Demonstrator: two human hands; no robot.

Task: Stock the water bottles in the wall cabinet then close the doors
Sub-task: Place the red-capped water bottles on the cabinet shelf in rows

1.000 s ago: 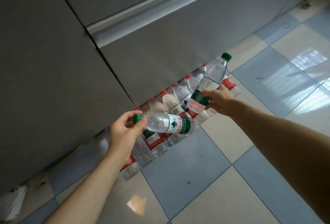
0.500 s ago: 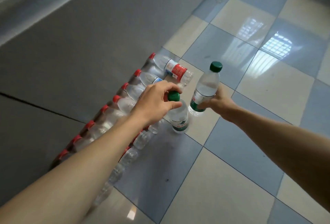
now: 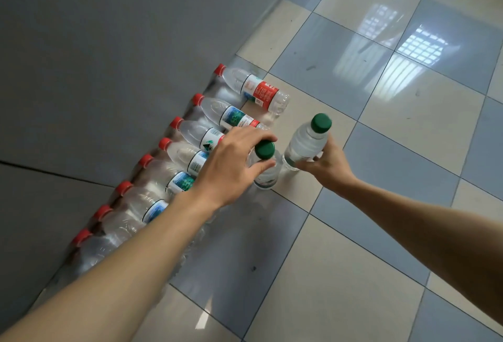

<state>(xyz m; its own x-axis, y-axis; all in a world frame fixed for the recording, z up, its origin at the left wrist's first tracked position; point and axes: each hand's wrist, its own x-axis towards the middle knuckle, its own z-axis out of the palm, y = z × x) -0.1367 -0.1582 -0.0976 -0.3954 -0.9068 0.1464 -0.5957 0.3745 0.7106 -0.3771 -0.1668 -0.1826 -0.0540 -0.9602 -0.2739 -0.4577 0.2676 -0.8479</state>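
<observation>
Two green-capped water bottles are held upright near the centre of the frame, over the tiled floor. The left bottle is gripped just below its green cap by the left hand, whose fingers and thumb are curled round the neck from above. The right bottle is held low on its body by the right hand, the fingers wrapped round it from behind; its cap is left uncovered. The two bottles are seen just beside each other; whether their bases are touching the floor cannot be told. A row of red-capped bottles is laid on its side at the left of centre, caps pointed toward the grey panel wall in the upper left. A window's reflection is seen on the tiles in the upper right.
</observation>
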